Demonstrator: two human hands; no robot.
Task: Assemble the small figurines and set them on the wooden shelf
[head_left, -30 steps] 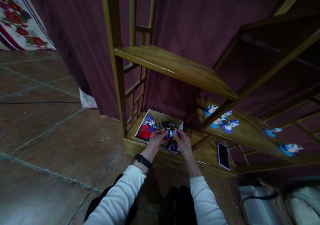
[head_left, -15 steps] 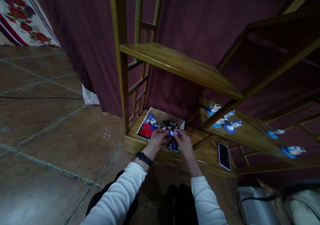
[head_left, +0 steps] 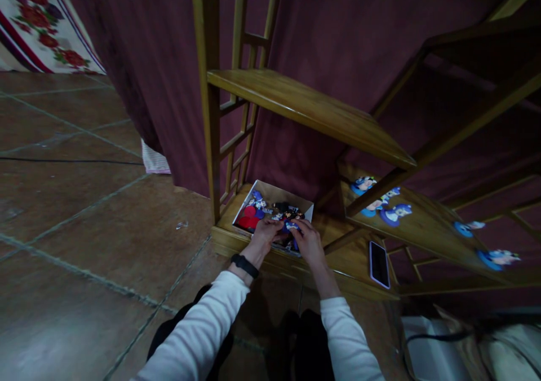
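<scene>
Above the front of an open box (head_left: 305, 211), my left hand (head_left: 267, 235) and my right hand (head_left: 309, 239) hold a small blue-and-white figurine (head_left: 289, 225) between them. Fingers of both hands are closed on it, and they partly cover it. Inside the box lie red round discs (head_left: 248, 217), a blue-and-white figurine (head_left: 258, 199) at the left, and several dark figurines (head_left: 287, 207) toward the back. A dark band (head_left: 245, 265) circles my left wrist. My forearms hide part of the box's front edge.
The box stands on the low wooden shelf (head_left: 333, 231), with a phone (head_left: 379, 264) to its right. An upper shelf (head_left: 313, 107) overhangs it. Several figurines (head_left: 395, 214) stand on the right-hand shelf. A slanted post (head_left: 376, 192) crosses before them.
The view has shifted slightly. Both hands stay over the box with the figurine between their fingers, which have moved only a little.
</scene>
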